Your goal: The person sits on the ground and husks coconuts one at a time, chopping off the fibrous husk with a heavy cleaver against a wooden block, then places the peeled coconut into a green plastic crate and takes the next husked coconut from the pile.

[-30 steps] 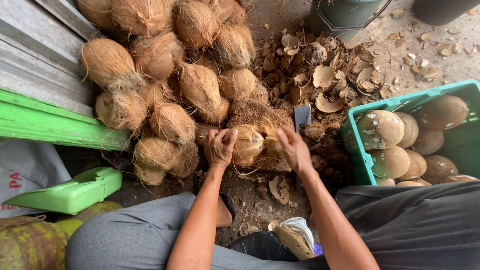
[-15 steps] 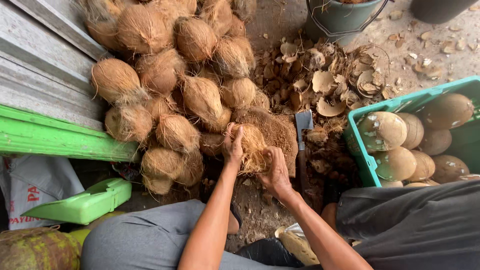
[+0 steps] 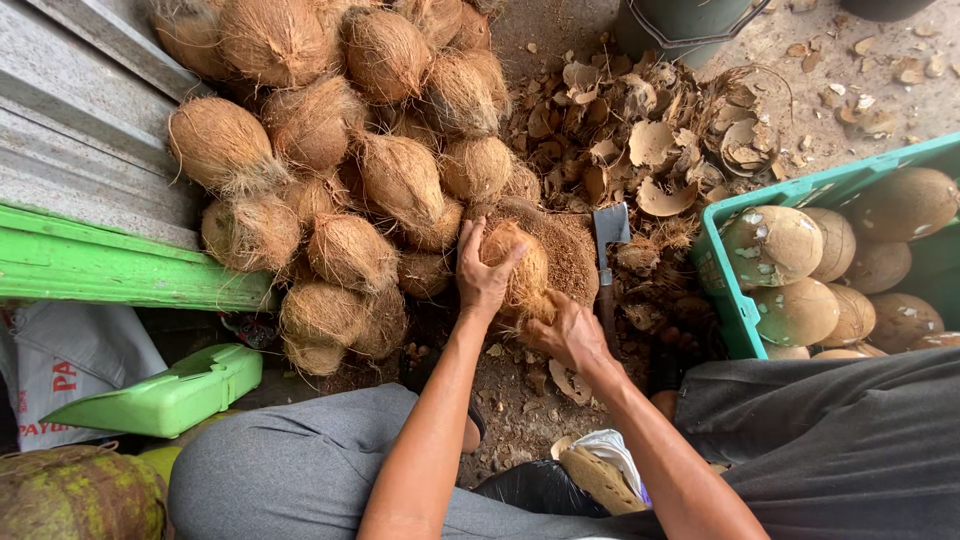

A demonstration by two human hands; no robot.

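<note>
Nearest the camera, the person's grey-trousered knees frame two bare forearms reaching down to a husked coconut (image 3: 520, 275) held just above the dirt floor (image 3: 520, 400). The left hand (image 3: 483, 275) wraps over its upper left side with fingers curled round the fibre, and the right hand (image 3: 568, 335) cups it from below, so both hands are clamped on the one nut. It looks heavy for its size and hard beneath, while the coarse brown fibre should give a dry, non-slip hold; gripping across the widest part, as now, seems safest. Just right of it a cleaver (image 3: 608, 245) stands blade up. Farther right, a green crate (image 3: 725, 300) holds smooth peeled coconuts. Beyond lie the pile of hairy coconuts (image 3: 350, 150) and scattered husk scraps (image 3: 660, 130).
</note>
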